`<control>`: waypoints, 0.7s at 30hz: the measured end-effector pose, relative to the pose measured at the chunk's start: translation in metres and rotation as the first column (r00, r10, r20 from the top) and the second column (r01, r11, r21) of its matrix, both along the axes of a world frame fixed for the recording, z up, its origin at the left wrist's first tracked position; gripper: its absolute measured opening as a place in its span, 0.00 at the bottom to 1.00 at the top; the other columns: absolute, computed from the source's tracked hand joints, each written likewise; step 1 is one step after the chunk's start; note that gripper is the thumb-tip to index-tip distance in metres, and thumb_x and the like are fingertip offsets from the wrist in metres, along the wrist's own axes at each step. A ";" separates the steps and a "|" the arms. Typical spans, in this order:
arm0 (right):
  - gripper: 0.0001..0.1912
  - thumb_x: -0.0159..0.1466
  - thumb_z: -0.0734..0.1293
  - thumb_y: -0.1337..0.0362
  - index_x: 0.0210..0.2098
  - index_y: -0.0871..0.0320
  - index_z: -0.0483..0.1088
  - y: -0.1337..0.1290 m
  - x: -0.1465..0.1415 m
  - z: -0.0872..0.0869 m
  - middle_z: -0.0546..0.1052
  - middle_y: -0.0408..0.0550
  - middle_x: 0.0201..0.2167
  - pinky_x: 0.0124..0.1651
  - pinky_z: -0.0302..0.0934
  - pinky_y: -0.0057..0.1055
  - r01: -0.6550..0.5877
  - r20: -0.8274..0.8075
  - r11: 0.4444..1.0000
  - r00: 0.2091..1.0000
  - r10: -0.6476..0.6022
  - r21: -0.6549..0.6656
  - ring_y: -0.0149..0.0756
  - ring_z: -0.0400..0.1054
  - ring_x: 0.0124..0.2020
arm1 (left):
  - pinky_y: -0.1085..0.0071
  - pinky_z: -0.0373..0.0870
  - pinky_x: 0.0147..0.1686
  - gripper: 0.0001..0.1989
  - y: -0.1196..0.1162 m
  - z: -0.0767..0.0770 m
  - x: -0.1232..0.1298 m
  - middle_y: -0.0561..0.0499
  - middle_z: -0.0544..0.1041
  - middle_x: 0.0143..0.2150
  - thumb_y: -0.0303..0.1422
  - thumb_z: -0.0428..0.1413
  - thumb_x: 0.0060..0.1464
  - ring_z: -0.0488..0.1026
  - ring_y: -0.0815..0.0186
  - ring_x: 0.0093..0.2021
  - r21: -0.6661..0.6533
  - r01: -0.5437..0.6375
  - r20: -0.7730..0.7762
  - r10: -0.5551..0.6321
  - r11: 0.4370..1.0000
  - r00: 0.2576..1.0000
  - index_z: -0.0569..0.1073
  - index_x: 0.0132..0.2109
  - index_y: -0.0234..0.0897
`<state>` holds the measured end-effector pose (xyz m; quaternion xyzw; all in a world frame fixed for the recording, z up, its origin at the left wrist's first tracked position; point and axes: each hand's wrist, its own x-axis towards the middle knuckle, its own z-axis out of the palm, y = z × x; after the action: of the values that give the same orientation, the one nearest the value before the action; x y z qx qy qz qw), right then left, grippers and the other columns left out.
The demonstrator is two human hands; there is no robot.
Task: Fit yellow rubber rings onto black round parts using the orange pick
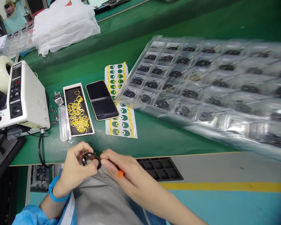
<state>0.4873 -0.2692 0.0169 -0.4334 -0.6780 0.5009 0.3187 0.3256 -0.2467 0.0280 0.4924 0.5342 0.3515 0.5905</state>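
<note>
In front of my lap, beyond the bench edge, my left hand (78,167) grips a small black ring-shaped part (84,158) between thumb and fingers. My right hand (120,165) is closed at the ring's right side, thumb and forefinger pinched together at its rim. An orange end (120,173) pokes out of the right hand; the rest of that object is hidden by the fingers. A thin dark reddish wire (103,176) hangs below the ring. Nearest on the bench is an open box (93,128) of yellow ring-shaped pieces (78,115).
A phone (102,100) lies partly over a sheet of yellow-and-white stickers (121,131). Clear compartment trays (164,114) with black parts spread across the right. A white tape dispenser (32,93) stands left, beside a clear plastic case (63,123). White sheets (63,26) are piled behind.
</note>
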 end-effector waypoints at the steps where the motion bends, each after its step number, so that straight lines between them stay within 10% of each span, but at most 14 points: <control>1: 0.16 0.73 0.52 0.61 0.29 0.55 0.58 0.000 0.000 0.000 0.66 0.40 0.23 0.27 0.54 0.25 0.015 -0.012 0.999 1.000 -0.015 -0.029 0.29 0.58 0.23 | 0.78 0.61 0.24 0.05 0.000 0.000 0.001 0.57 0.65 0.22 0.27 0.57 0.39 0.61 0.74 0.23 -0.016 -0.014 0.017 0.014 1.000 1.000 0.67 0.25 0.35; 21: 0.23 0.70 0.55 0.45 0.27 0.55 0.58 -0.006 0.000 -0.009 0.58 0.37 0.20 0.25 0.46 0.27 0.111 -0.129 0.967 0.981 -0.143 -0.228 0.29 0.49 0.21 | 0.83 0.68 0.16 0.16 -0.011 -0.009 0.005 0.56 0.72 0.20 0.40 0.68 0.45 0.67 0.77 0.16 -0.195 -0.121 0.273 0.172 0.973 0.947 0.76 0.29 0.31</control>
<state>0.4868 -0.2749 0.0081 -0.4712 -0.5644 0.5814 0.3486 0.3308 -0.2578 0.0193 0.3408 0.5066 0.4140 0.6751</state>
